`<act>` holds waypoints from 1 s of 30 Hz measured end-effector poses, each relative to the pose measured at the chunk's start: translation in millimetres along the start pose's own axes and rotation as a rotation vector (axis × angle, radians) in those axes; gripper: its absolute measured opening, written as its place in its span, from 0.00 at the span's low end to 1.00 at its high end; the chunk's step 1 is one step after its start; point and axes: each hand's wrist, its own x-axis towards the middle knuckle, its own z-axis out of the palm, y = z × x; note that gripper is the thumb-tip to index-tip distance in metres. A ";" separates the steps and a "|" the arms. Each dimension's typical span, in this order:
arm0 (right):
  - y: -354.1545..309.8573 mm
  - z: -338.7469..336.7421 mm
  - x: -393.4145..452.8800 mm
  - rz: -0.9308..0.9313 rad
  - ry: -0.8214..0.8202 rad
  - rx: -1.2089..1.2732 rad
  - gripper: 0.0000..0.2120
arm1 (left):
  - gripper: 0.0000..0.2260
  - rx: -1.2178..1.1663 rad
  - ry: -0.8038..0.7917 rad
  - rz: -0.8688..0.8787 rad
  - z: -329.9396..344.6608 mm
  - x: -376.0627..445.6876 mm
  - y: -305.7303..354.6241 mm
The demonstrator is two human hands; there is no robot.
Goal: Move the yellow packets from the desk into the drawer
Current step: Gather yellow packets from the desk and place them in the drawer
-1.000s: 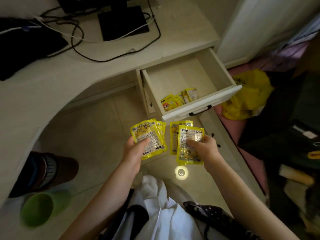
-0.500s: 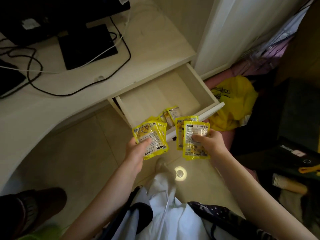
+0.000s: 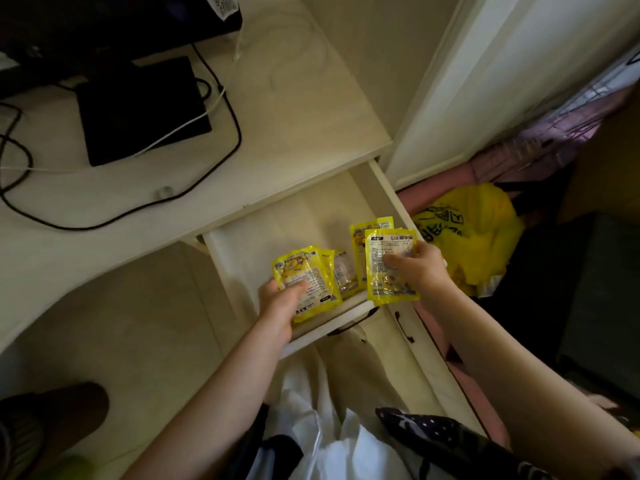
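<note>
The pale wooden drawer [image 3: 277,230] stands pulled out below the desk [image 3: 294,109]. My left hand [image 3: 278,301] grips a small stack of yellow packets [image 3: 304,275] over the drawer's front left part. My right hand [image 3: 417,268] pinches two more yellow packets [image 3: 389,289] over the drawer's front right part, thumb on top. Between the two stacks, other packets [image 3: 343,275] lie on the drawer bottom, partly hidden.
A black monitor base [image 3: 138,109] with black and white cables [image 3: 221,109] sits on the desk. A yellow plastic bag [image 3: 474,237] lies on the floor right of the drawer. A white door panel [image 3: 502,74] stands at the right. White cloth [image 3: 329,438] covers my lap.
Both hands have carried their packets forward from in front of the drawer to over its front part. The view has closed in on the drawer.
</note>
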 end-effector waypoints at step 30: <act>41.5 39.8 181.1 0.078 -0.249 -0.613 0.15 | 0.07 0.366 0.268 -0.175 50.7 96.4 -38.0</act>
